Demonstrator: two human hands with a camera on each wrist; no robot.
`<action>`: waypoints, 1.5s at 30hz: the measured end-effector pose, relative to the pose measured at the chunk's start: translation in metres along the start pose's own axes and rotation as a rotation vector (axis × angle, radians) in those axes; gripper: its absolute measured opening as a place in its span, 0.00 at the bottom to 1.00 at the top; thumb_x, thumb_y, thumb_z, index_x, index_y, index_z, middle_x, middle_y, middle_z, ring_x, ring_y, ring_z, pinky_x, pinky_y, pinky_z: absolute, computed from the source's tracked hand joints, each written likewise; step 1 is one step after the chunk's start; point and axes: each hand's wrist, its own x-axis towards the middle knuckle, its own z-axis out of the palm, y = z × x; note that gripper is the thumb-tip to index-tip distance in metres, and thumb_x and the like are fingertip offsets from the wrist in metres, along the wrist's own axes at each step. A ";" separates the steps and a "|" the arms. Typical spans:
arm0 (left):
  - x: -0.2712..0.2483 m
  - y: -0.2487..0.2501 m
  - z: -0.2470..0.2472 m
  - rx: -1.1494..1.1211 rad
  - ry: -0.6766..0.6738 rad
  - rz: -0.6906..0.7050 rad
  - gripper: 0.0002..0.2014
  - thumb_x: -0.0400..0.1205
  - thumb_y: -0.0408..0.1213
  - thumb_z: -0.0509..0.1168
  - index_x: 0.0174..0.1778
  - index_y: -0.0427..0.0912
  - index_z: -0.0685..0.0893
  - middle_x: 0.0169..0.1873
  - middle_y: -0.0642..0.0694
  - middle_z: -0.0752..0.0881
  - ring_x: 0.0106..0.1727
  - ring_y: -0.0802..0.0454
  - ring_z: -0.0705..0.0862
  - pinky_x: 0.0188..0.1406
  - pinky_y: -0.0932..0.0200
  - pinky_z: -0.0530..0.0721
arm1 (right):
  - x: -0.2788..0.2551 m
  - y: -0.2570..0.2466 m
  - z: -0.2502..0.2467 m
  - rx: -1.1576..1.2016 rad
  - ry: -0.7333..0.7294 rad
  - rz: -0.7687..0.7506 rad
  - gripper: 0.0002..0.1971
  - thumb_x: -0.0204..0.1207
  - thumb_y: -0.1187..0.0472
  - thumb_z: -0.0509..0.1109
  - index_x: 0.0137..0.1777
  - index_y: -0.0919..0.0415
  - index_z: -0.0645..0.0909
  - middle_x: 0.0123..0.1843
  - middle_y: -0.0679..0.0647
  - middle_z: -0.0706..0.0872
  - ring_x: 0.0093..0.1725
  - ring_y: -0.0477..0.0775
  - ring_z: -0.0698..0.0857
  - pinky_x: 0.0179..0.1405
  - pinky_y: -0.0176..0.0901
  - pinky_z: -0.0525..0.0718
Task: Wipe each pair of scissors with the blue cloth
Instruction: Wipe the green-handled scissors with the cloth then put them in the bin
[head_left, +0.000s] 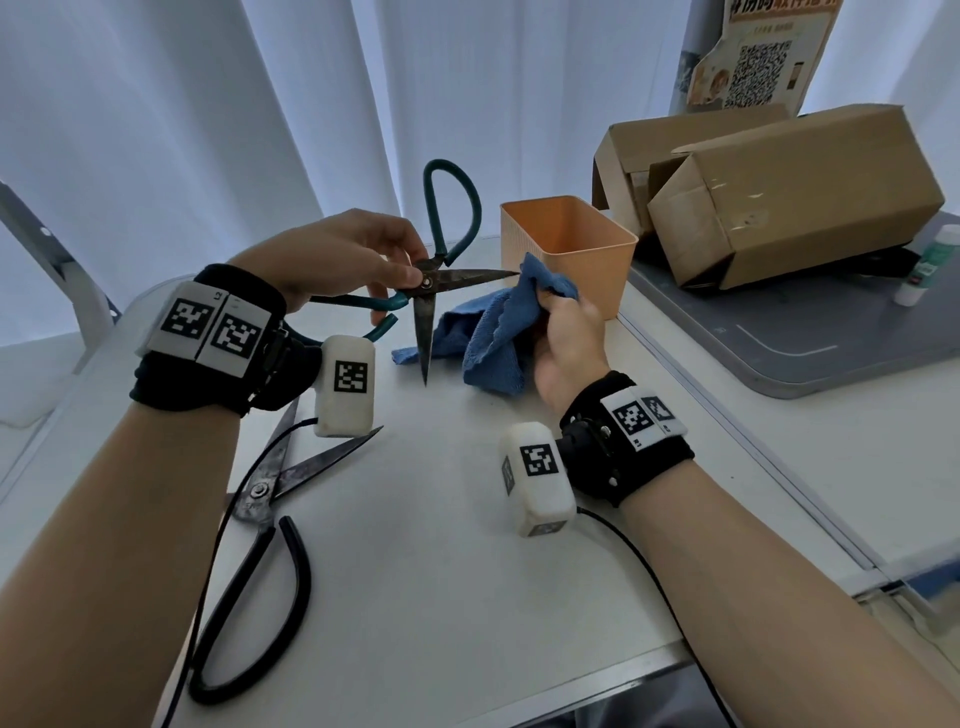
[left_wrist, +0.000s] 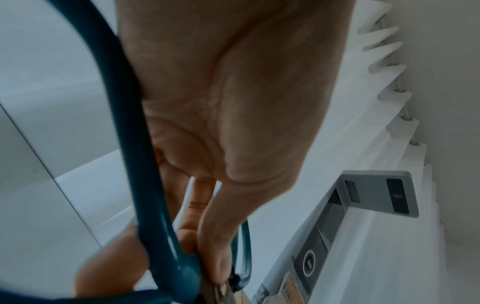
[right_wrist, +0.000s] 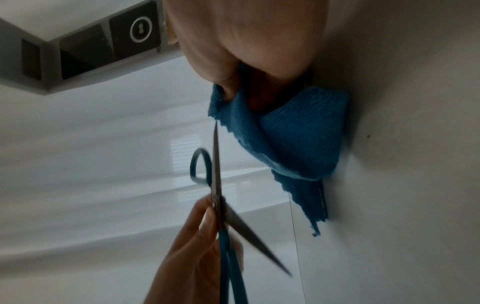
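My left hand (head_left: 363, 254) pinches the green-handled scissors (head_left: 427, 291) at the pivot, holding them above the table with the blades spread wide. One blade points right to the blue cloth (head_left: 498, 322), its tip touching the bunched top; the other points down at the table. My right hand (head_left: 566, 332) grips the cloth, whose lower folds rest on the white table (head_left: 441, 545). The right wrist view shows the blade tip meeting the cloth (right_wrist: 293, 139) and the scissors (right_wrist: 217, 185). In the left wrist view, the green handle (left_wrist: 145, 164) runs beside my palm. Black-handled scissors (head_left: 260, 519) lie open at the near left.
An orange plastic bin (head_left: 571, 249) stands just behind the cloth. Cardboard boxes (head_left: 779, 192) sit on a grey tray (head_left: 810, 343) at the back right, with a small white bottle (head_left: 930, 265) beside them. White curtains hang behind the table. Cables trail from both wrist units.
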 end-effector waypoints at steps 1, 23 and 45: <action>-0.001 -0.001 -0.003 -0.010 0.002 -0.004 0.03 0.84 0.35 0.68 0.53 0.44 0.85 0.47 0.46 0.89 0.33 0.56 0.85 0.58 0.58 0.71 | 0.000 -0.001 -0.001 0.034 0.015 0.011 0.13 0.81 0.72 0.64 0.65 0.65 0.79 0.49 0.60 0.85 0.44 0.56 0.86 0.46 0.49 0.87; 0.004 -0.001 0.003 0.105 -0.053 0.002 0.03 0.82 0.36 0.70 0.50 0.48 0.86 0.41 0.49 0.87 0.33 0.59 0.82 0.41 0.59 0.75 | -0.018 0.003 0.008 -0.220 -0.434 0.079 0.07 0.79 0.60 0.71 0.48 0.64 0.80 0.44 0.61 0.84 0.44 0.56 0.85 0.46 0.45 0.86; 0.001 -0.002 -0.002 0.040 0.035 -0.016 0.03 0.83 0.36 0.70 0.50 0.47 0.87 0.42 0.49 0.87 0.37 0.53 0.83 0.50 0.55 0.73 | -0.004 0.000 0.004 -0.101 -0.108 -0.050 0.10 0.75 0.71 0.74 0.49 0.60 0.77 0.44 0.55 0.85 0.42 0.51 0.86 0.48 0.46 0.87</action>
